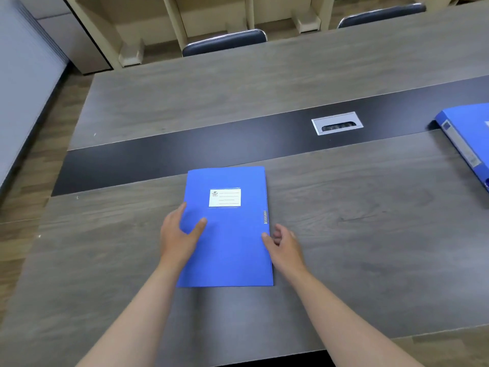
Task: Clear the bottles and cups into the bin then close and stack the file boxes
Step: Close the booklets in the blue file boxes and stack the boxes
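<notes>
Two hands on one closed blue file box (227, 229), flat on the table (370, 234) at centre frame, long axis running 6 to 12 o'clock.

Left hand (177, 234): at the box's 9 o'clock edge, fingers loosely spread, thumb lying on the lid, other fingers wrapped along the left side. Touching, not lifting as far as I can tell.

Right hand (284, 245): at the box's 3 o'clock edge, half open, fingers curled, thumb tip touching the right rim just below the small metal clasp. Not gripping anything.

Box: lid shut, plain blue, white label (225, 197) with ruled lines on the upper half, print too small to read.

Beyond it, at 12 o'clock, a dark strip (158, 157) runs across the table, with a silver cable port (337, 123) set in it at about 1 o'clock.

Second blue file box (468, 139) at 2 o'clock, cut off by the frame edge, lying at an angle, spine label facing us. Well apart from the first.

Far side, 12 o'clock: two dark chairs (225, 42) tucked against the table.
</notes>
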Demonstrator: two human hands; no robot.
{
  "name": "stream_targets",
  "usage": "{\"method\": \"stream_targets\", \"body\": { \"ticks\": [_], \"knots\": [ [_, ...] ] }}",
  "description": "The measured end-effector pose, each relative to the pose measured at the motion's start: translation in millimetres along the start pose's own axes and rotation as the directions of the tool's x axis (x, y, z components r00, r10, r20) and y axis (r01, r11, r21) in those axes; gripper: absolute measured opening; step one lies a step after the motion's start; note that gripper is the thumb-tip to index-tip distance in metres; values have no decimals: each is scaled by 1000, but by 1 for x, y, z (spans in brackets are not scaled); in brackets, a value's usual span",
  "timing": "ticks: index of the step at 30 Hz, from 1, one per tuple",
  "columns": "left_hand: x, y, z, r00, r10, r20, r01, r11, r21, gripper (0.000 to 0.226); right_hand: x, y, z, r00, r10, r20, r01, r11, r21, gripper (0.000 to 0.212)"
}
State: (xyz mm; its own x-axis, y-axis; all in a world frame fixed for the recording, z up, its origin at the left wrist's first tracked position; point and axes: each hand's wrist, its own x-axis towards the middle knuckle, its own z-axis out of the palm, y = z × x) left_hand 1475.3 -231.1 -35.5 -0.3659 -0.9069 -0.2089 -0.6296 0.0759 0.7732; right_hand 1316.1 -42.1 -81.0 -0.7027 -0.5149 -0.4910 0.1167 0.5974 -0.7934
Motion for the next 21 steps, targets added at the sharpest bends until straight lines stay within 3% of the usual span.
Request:
{"method": "stream_targets", "body": {
  "ticks": [2, 5, 10, 14, 17, 21],
  "knots": [
    [6, -30, -15, 983, -174, -63, 172, 984, -35, 86, -3, 1, 9, 1000, -1, -1, 1, 999, -52, 70],
    [5, -54, -19, 950, -312, 23, 311, 935, -170, 91, -7, 0, 20, 1000, 12, -22, -14, 996, -90, 63],
    [-3, -51, -11, 940, -274, 204, 332, 873, -357, 65, -13, -4, 34, 997, 35, -72, -34, 999, 16, 45],
    [-3, -57, -22, 885, -233, 403, 435, 722, -539, 62, -24, -5, 35, 993, 69, -99, -54, 987, 150, 49],
    [-9, -47, -33, 885, -179, 431, 430, 671, -604, 63, -34, 0, 36, 984, 49, -171, -14, 980, 199, 60],
    [-16, -22, -48, 870, -109, 481, 415, 689, -594, 61, -62, 0, 31, 965, 27, -263, 36, 972, 231, 62]
  ]
}}
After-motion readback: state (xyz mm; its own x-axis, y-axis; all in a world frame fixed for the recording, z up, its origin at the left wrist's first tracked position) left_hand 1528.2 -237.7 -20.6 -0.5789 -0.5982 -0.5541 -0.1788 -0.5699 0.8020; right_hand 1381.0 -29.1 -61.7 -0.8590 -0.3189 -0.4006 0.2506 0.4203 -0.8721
